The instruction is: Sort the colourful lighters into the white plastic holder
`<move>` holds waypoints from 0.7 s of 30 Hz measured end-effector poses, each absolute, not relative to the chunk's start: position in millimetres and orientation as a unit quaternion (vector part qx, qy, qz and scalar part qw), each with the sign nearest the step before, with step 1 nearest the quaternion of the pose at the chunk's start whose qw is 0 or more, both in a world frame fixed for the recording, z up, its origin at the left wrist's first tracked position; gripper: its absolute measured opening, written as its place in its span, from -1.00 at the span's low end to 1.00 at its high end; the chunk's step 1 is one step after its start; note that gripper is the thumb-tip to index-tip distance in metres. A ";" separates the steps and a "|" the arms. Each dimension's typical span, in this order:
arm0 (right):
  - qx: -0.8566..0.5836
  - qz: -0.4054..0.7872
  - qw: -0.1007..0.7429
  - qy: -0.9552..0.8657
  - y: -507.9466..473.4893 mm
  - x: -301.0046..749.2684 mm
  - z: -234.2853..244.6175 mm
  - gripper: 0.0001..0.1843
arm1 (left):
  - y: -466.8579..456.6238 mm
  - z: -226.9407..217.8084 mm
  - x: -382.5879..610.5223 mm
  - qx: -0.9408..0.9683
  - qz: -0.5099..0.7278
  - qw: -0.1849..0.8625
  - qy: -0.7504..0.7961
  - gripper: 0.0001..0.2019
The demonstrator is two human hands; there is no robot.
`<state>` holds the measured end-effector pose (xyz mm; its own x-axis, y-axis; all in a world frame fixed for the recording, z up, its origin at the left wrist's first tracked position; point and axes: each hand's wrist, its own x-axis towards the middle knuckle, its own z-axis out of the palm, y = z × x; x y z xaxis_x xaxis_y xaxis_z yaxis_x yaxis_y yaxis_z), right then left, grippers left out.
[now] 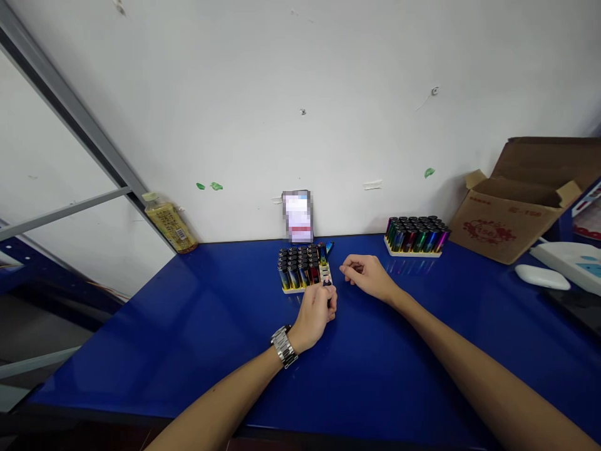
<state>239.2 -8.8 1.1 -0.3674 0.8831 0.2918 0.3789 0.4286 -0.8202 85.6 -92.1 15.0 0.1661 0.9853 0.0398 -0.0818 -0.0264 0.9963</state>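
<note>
My left hand [315, 311], with a metal watch [284, 346] at its wrist, is closed around a dark-topped lighter [327, 285] held upright. A small pale orange glow, perhaps a flame, shows at its top; most of its body is hidden by the fingers. Just beyond is a white tray [293, 290] of shiny coloured lighters with black tops [298, 263]; its right column has bare slots. A blue lighter [330, 247] leans at the tray's back right corner. My right hand [369, 275] rests on the table right of the tray, fingers loosely bent and apart, nothing visible in them.
A phone [299, 217] leans on the wall behind the tray. Another full lighter tray [413, 253] stands right, beside an open cardboard box [507, 216]. A bottle [169, 223] tilts at far left. A white case [542, 277] lies right on the blue table [188, 351].
</note>
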 end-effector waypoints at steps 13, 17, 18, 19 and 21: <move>-0.371 0.338 0.383 -0.776 -13.7 241.9 2.2 -0.90 | -92.9 12.5 88.9 0.515 0.504 0.524 0.454 -0.61; -0.323 0.360 0.399 -0.779 -22.0 240.7 6.8 -0.91 | -92.3 10.9 89.5 0.552 0.510 0.466 0.468 -0.57; -0.308 0.367 0.406 -0.778 -24.4 239.4 8.4 -0.88 | -92.2 11.1 89.3 0.563 0.510 0.451 0.468 -0.57; -0.293 0.371 0.412 -0.779 -26.7 237.7 10.1 -0.84 | -92.2 11.4 89.1 0.573 0.511 0.439 0.466 -0.58; -0.274 0.360 0.418 -0.788 -31.0 233.5 13.5 -0.77 | -91.9 11.9 88.5 0.584 0.517 0.424 0.462 -0.60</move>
